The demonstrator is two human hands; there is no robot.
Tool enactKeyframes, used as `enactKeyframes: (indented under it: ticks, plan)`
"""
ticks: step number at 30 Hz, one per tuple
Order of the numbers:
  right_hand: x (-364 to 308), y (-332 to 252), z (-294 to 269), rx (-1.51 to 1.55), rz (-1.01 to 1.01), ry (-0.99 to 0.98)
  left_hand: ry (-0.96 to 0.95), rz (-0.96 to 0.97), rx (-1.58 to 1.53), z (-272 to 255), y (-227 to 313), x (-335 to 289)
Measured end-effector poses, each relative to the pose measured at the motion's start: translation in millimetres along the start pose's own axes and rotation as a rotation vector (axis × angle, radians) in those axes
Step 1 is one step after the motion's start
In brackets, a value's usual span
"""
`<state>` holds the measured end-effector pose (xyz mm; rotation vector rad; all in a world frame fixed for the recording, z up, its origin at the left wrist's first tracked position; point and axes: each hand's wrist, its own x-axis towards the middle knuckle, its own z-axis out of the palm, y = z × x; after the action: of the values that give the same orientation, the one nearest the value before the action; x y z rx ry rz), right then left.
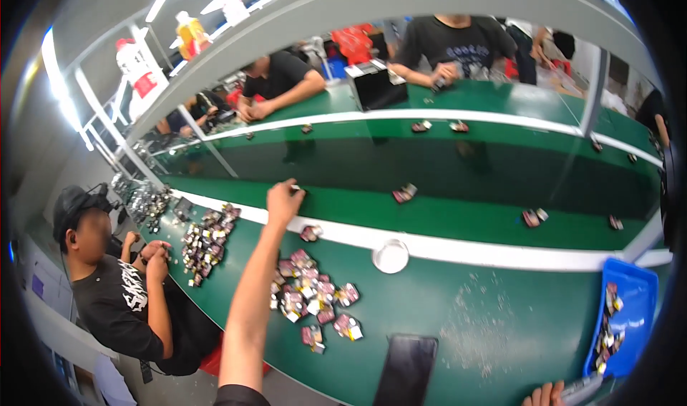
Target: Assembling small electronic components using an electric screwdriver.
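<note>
My left hand [283, 204] reaches past the white rail over the green conveyor, its fingers pinched on a small dark part [297, 190] that they mostly hide. Below it, one small pink-and-black part with a white tab [310, 233] rests against the rail. A heap of similar parts [304, 286] lies on the green table beside my left forearm. At the lower right edge shows my right hand [545, 394], fingers curled, next to a grey, flat-edged object [583, 389]. Whether it grips that object I cannot tell.
A blue tray [633, 349] with several parts stands at the right. A round white dish [391, 256] sits by the rail, a black phone [406, 370] near the front edge. Scraps [486, 327] litter the table. A co-worker [122, 291] sits left beside another heap [207, 245].
</note>
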<state>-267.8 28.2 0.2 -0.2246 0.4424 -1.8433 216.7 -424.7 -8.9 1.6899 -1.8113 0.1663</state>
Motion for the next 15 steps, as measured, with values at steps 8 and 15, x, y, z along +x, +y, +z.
enactKeyframes:
  ticks: [8,15]
  plan:
    - [21.1,8.6,-11.1,0.045,0.000,0.009,-0.304,0.049,-0.440,-59.0,92.1,-47.4]
    - [13.8,1.5,-26.2,0.014,-0.062,-0.058,-0.652,0.739,-0.622,-129.0,295.0,-238.8]
